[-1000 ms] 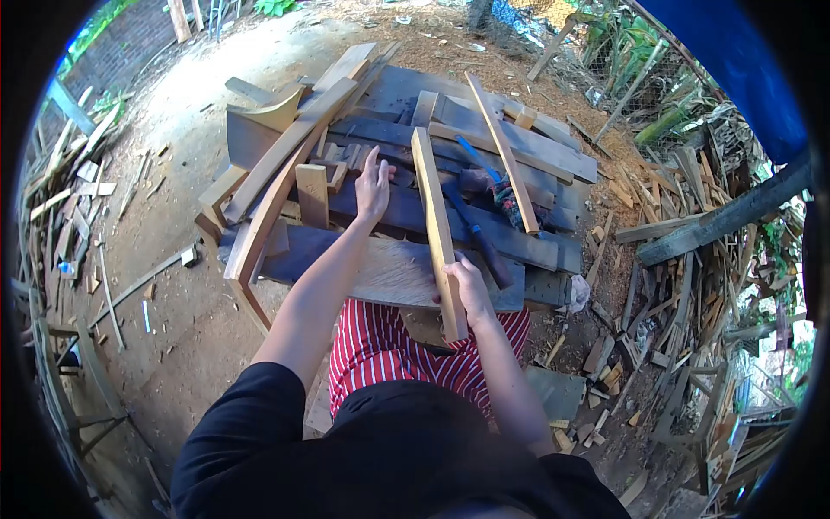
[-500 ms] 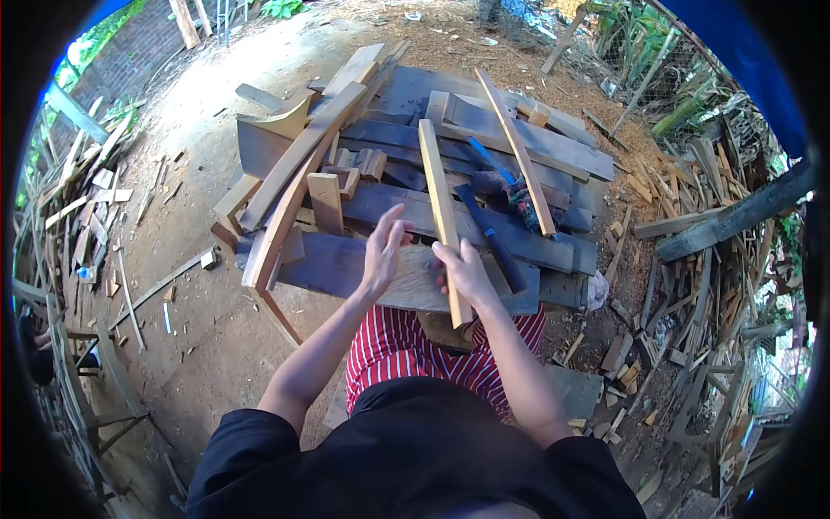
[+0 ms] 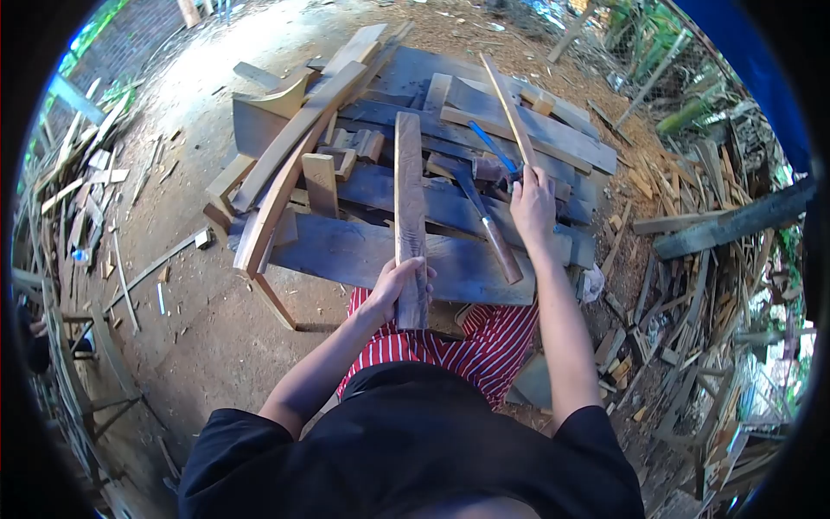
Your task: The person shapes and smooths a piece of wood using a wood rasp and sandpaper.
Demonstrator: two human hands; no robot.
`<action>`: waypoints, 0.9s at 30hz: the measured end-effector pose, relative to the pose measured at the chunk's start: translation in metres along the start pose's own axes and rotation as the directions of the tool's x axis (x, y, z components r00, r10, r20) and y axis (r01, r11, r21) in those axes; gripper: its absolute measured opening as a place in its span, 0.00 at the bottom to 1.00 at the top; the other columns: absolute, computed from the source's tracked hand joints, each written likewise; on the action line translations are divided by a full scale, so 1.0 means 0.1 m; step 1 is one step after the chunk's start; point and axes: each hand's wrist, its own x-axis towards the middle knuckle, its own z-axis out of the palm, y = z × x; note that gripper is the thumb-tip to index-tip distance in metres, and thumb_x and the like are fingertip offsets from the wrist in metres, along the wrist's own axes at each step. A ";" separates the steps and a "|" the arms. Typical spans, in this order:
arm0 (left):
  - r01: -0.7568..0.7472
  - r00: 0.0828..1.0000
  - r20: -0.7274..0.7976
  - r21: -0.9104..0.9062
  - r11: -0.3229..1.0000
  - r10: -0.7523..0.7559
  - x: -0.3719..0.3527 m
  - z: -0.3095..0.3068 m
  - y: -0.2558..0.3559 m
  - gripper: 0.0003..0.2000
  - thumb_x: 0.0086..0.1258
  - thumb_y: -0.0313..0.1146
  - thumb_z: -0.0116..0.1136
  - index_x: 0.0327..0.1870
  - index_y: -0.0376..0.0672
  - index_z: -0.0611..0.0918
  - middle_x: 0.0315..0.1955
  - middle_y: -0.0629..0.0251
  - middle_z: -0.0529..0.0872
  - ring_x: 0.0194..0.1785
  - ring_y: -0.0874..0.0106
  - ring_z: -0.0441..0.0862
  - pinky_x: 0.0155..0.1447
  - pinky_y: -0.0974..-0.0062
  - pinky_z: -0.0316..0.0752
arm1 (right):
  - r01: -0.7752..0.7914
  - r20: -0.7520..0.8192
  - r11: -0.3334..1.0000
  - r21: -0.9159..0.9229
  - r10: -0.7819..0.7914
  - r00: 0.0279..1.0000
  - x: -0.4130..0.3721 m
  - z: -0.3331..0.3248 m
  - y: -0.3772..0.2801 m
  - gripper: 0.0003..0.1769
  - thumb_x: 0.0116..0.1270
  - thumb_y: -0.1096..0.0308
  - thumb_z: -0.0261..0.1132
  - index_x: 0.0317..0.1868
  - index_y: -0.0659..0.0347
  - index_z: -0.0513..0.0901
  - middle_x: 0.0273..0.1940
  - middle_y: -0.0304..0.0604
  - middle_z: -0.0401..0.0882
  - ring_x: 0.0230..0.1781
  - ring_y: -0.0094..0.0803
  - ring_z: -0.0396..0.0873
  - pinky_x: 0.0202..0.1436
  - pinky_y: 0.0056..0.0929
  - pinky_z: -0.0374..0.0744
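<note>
My left hand (image 3: 399, 285) is closed around the near end of a flat wooden board (image 3: 411, 190), which points away from me over the bench. My right hand (image 3: 533, 208) reaches forward, its fingers closed at the near end of a narrow wooden strip (image 3: 508, 108). The hand hides that end of the strip. Between the two hands lies a long tool with a dark metal end and a brown handle (image 3: 500, 246). Just left of my right fingers, a blue bar-shaped tool (image 3: 491, 143) rests on the planks.
Dark planks form the bench top (image 3: 346, 259). Long timbers (image 3: 303, 138) are stacked at its left, beside an upright block (image 3: 321, 186). Scrap wood heaps (image 3: 674, 303) lie right and left. A thick post (image 3: 735, 221) slants in from the right.
My left hand, open before, now grips the wooden piece that my right hand held. The piece has turned broad face up. My right hand has moved forward to the narrow strip.
</note>
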 end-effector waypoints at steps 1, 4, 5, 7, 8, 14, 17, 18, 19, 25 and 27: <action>-0.010 1.000 0.014 -0.008 1.000 0.010 -0.02 0.02 0.02 0.15 0.71 0.38 0.51 0.52 0.39 0.70 0.36 0.59 0.82 0.33 0.70 0.81 0.35 0.66 0.81 | 0.022 0.121 0.999 -0.028 -0.018 0.992 0.02 0.12 0.13 0.23 0.62 0.67 0.64 0.55 0.69 0.72 0.51 0.52 0.73 0.51 0.49 0.73 0.55 0.42 0.74; -0.020 0.999 0.033 -0.056 0.998 0.022 -0.14 0.06 0.12 0.14 0.69 0.34 0.50 0.52 0.38 0.69 0.37 0.59 0.81 0.34 0.69 0.81 0.37 0.67 0.81 | 0.187 0.241 0.975 -0.118 -0.155 0.958 0.02 0.19 0.30 0.29 0.60 0.65 0.66 0.59 0.71 0.70 0.54 0.54 0.71 0.56 0.50 0.71 0.60 0.42 0.72; -0.013 0.999 0.051 -0.093 0.996 0.018 -0.21 0.08 0.15 0.17 0.68 0.32 0.49 0.56 0.39 0.68 0.39 0.58 0.81 0.35 0.69 0.81 0.39 0.67 0.81 | 0.179 0.244 0.973 -0.146 -0.140 0.960 -0.01 0.26 0.38 0.31 0.59 0.64 0.66 0.59 0.71 0.69 0.55 0.55 0.70 0.57 0.50 0.70 0.61 0.42 0.71; -0.053 0.996 0.057 -0.209 0.976 0.066 -0.38 0.15 0.21 0.21 0.67 0.31 0.47 0.61 0.41 0.64 0.42 0.56 0.80 0.37 0.69 0.81 0.40 0.67 0.81 | 0.113 0.261 0.958 -0.263 -0.042 0.964 -0.01 0.28 0.46 0.36 0.59 0.66 0.65 0.66 0.69 0.63 0.57 0.57 0.69 0.57 0.50 0.71 0.60 0.42 0.73; -0.088 0.990 0.079 -0.308 0.947 0.118 -0.42 0.18 0.24 0.26 0.65 0.30 0.45 0.66 0.43 0.60 0.45 0.54 0.78 0.39 0.68 0.80 0.42 0.68 0.82 | 0.050 0.384 0.954 -0.297 0.071 0.921 0.02 0.24 0.45 0.35 0.59 0.67 0.63 0.67 0.66 0.62 0.58 0.57 0.68 0.57 0.50 0.71 0.59 0.43 0.73; -0.139 0.968 0.188 -0.146 0.979 0.166 -0.74 0.03 0.63 0.33 0.64 0.29 0.44 0.73 0.46 0.52 0.51 0.48 0.74 0.40 0.67 0.79 0.44 0.65 0.83 | 0.050 0.386 0.973 -0.223 0.041 0.921 0.13 0.12 0.48 0.34 0.62 0.68 0.58 0.69 0.59 0.61 0.50 0.60 0.75 0.48 0.53 0.78 0.49 0.47 0.78; -0.115 0.967 0.218 -0.080 0.990 0.130 -1.07 0.02 0.95 0.34 0.63 0.30 0.46 0.73 0.43 0.53 0.56 0.45 0.72 0.39 0.66 0.80 0.41 0.68 0.84 | -0.061 0.321 0.995 -0.077 0.083 0.943 0.14 -0.06 0.16 0.32 0.64 0.66 0.56 0.69 0.59 0.60 0.39 0.60 0.81 0.35 0.55 0.82 0.37 0.50 0.81; -0.083 0.973 0.212 -0.058 0.995 0.094 -1.15 0.03 1.02 0.35 0.62 0.31 0.47 0.74 0.42 0.53 0.58 0.44 0.71 0.39 0.67 0.81 0.39 0.69 0.85 | -0.061 0.353 0.998 -0.035 0.069 0.933 0.10 -0.19 -0.07 0.32 0.65 0.66 0.56 0.70 0.58 0.60 0.37 0.60 0.81 0.34 0.55 0.82 0.35 0.50 0.81; -0.048 0.976 0.212 -0.032 0.998 0.054 -1.21 0.04 1.08 0.37 0.61 0.32 0.49 0.74 0.41 0.53 0.60 0.43 0.70 0.40 0.67 0.81 0.36 0.71 0.85 | -0.067 0.381 0.998 0.003 0.060 0.923 0.05 -0.33 -0.30 0.32 0.66 0.65 0.56 0.70 0.56 0.61 0.34 0.60 0.81 0.34 0.55 0.83 0.34 0.50 0.81; 0.008 0.990 0.144 -0.047 0.999 -0.001 -1.40 -0.06 1.27 0.35 0.62 0.34 0.49 0.72 0.40 0.56 0.59 0.48 0.72 0.38 0.69 0.80 0.37 0.71 0.82 | 0.257 0.323 0.937 0.237 -0.325 0.889 -0.66 -0.49 -1.37 0.31 0.62 0.72 0.57 0.68 0.53 0.66 0.32 0.59 0.81 0.24 0.50 0.82 0.25 0.47 0.80; 0.069 0.981 0.190 -0.108 0.992 -0.047 -1.39 -0.14 1.28 0.35 0.61 0.34 0.48 0.73 0.41 0.55 0.57 0.48 0.73 0.35 0.69 0.79 0.34 0.70 0.82 | 0.164 0.428 0.956 0.243 -0.257 0.866 -0.62 -0.33 -1.37 0.29 0.61 0.73 0.57 0.65 0.54 0.70 0.31 0.60 0.81 0.26 0.51 0.83 0.26 0.44 0.81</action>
